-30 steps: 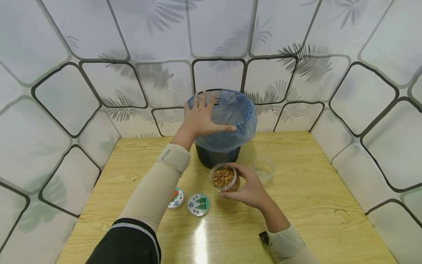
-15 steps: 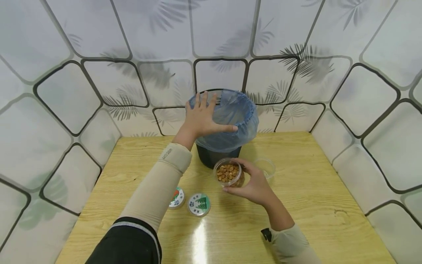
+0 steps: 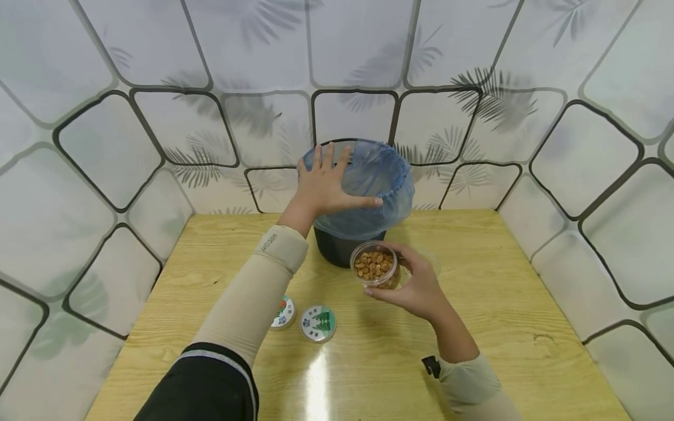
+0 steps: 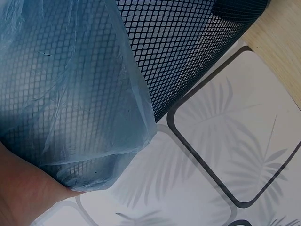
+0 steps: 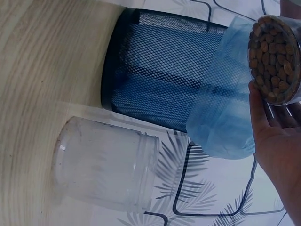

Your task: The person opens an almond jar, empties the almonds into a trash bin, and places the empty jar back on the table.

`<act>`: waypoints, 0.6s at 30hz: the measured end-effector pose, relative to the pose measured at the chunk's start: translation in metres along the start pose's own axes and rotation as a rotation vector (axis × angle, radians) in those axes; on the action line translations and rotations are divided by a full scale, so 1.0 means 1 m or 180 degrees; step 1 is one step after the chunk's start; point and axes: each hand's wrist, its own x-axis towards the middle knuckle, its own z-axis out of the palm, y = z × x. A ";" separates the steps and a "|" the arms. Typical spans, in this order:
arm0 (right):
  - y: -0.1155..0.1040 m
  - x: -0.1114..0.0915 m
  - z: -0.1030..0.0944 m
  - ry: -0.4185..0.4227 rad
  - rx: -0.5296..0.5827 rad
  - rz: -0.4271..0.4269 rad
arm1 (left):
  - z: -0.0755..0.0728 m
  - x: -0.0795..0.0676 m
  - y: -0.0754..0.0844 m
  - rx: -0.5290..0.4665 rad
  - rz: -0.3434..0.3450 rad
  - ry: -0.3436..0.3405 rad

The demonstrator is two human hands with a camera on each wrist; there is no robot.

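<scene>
My right hand grips a clear plastic jar of brown nuts, held above the table in front of the bin. The jar has no lid on and tilts a little. In the right wrist view the packed nuts show through its base. My left hand lies with fingers spread at the left side of a black mesh bin. A blue plastic bag lines the bin and folds over its rim. In the left wrist view the hand is against the bag, fingertips hidden.
A clear jar without a lid stands right of the bin, mostly hidden behind my right hand in the head view. On the wooden table lie a green-printed lid and a red-printed one, partly covered by my left forearm. Patterned walls surround the table.
My right hand has carried the jar of nuts to the right and slightly away, partly covering the other jar. My left hand stays at the bin, with only a slight shift of the view.
</scene>
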 end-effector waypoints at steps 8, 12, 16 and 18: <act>-0.003 0.005 -0.006 0.0106 0.0000 -0.0151 | -0.001 -0.002 0.001 -0.0056 -0.0008 -0.0013; -0.006 0.008 -0.009 0.0120 0.0007 -0.0195 | -0.001 -0.003 0.002 -0.0043 0.0008 0.0017; -0.010 0.013 -0.014 0.0084 0.0048 -0.0253 | -0.001 -0.002 0.002 -0.0015 0.0009 0.0026; -0.012 0.015 -0.016 0.0076 0.0039 -0.0269 | -0.001 -0.002 0.001 0.0002 0.0002 0.0008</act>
